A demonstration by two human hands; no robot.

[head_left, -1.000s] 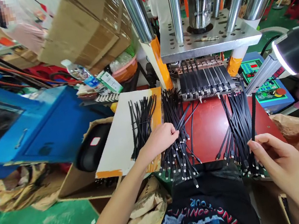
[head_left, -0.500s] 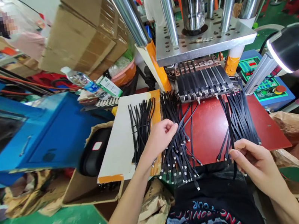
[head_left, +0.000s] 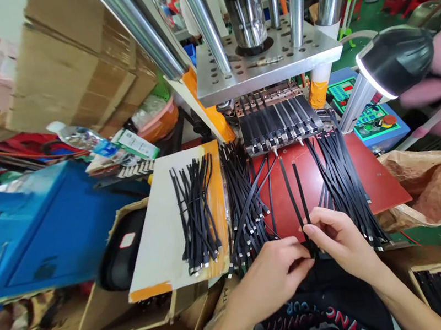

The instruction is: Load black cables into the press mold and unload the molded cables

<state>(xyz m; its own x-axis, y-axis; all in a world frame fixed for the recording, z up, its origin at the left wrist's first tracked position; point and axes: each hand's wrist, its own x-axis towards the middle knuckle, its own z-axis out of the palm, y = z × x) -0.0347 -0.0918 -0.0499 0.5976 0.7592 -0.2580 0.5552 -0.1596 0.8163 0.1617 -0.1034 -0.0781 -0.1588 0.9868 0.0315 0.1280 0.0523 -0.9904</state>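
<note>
My right hand [head_left: 335,233] pinches a flat black cable [head_left: 300,191] between thumb and fingertips in front of my body. A second flat black cable [head_left: 290,190] stands up close beside it, leaning left. Against these, lower down, my left hand [head_left: 281,267] is closed with its fingertips at the cables' lower part; its exact grip is partly hidden. One pile of black cables with metal plugs [head_left: 246,194] lies left of the hands on the red board [head_left: 276,173]. Another bundle of cables [head_left: 344,179] lies to the right.
Behind the board stands a press with a metal plate [head_left: 267,63] over a fixture [head_left: 280,122] with cables in it. More cables [head_left: 197,213] lie on a white board [head_left: 150,226]. A lamp [head_left: 396,56], control box [head_left: 380,117] and paper-lined bin [head_left: 436,181] are at right.
My left hand has left the left cable pile and come beside my right hand. My right hand has moved left with its cable; two cables now stand together. The view has shifted right.
</note>
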